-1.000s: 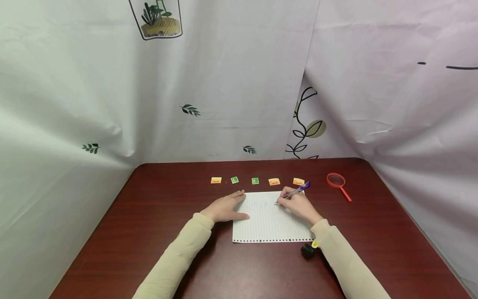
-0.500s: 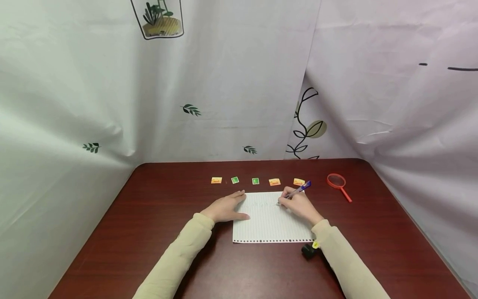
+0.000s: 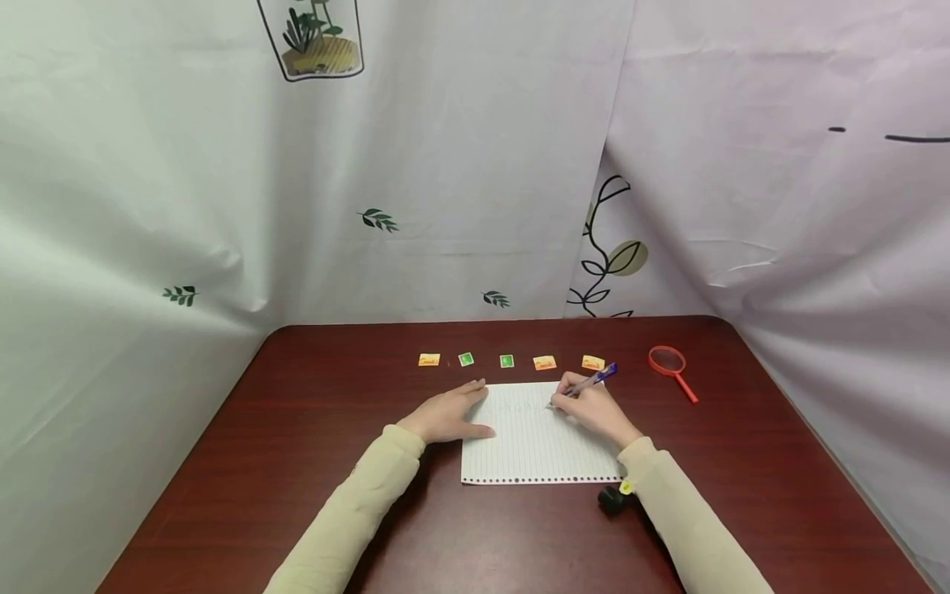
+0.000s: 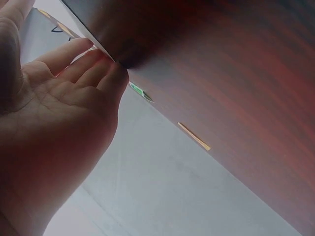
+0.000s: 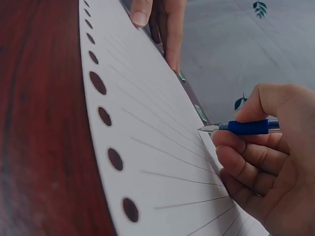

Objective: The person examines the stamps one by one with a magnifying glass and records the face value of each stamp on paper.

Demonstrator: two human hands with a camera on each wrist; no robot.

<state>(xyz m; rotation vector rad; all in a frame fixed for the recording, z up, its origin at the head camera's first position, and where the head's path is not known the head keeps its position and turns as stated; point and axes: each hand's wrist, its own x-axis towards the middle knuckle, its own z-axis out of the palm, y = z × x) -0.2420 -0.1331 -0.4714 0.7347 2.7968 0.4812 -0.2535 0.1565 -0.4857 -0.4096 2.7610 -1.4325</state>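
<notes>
A sheet of lined paper, punched with holes along its near edge, lies on the dark red table. My right hand pinches a blue pen between thumb and fingers, and the pen's tip meets the upper part of the sheet. In the right wrist view the blue grip of the pen shows beside the curled fingers. Faint marks run along the paper left of the tip. My left hand rests on the sheet's left edge, fingers straight and thumb spread.
Behind the paper, several small cards form a row, orange ones and green ones. A red magnifying glass lies at the back right. Near my right sleeve sits a small black object with a yellow tag. A white patterned cloth hangs behind the table.
The pen's tip shifts very slightly over the paper with my right hand. My left hand stays in place, and the view tilts a little.
</notes>
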